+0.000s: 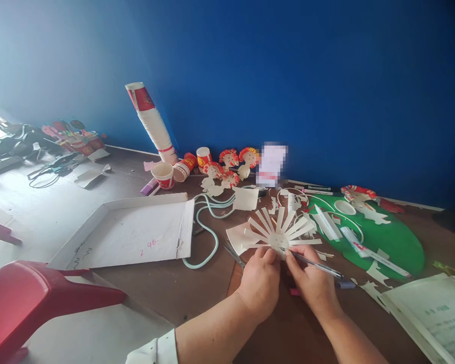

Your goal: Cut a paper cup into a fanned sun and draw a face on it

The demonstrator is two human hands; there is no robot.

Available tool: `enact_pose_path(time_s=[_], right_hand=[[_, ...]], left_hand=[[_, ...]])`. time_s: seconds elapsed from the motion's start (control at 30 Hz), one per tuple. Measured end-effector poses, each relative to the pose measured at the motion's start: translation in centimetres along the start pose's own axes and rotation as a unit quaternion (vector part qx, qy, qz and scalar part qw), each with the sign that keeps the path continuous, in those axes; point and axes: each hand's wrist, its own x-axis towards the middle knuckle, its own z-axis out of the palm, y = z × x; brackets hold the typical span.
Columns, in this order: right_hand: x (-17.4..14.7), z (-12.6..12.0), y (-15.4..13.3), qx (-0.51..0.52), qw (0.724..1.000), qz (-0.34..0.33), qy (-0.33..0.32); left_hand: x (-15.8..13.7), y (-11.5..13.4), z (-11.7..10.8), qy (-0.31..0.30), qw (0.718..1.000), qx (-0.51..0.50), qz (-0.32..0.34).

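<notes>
My left hand (261, 283) pinches the lower edge of a white paper cup cut into strips (278, 238). The strips fan outward, and small dark marks are drawn on its round middle. In my right hand (314, 284) lies a clear pen (320, 266), its tip at the lower part of the cut cup; the fingers also touch the paper there. Scissors (235, 258), partly covered by a curved white paper piece (238, 237), lie just left of my left hand. A pink marker (294, 291) shows below my right hand.
Finished paper figures (229, 157) with red curled edges stand along the blue wall, near a leaning cup stack (153, 129). A white box lid (136, 235) lies left, a red stool (26, 308) beyond it. Markers and scraps cover a green sheet (402, 242); papers (432, 313) lie right.
</notes>
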Motion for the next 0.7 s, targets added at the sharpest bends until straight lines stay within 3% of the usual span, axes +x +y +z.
enact_pose_path(time_s=[0.7], right_hand=[[0.07, -0.09, -0.32, 0.003, 1.000, 0.006, -0.008]], left_hand=[[-0.04, -0.40, 0.50, 0.018, 1.000, -0.006, 0.022]])
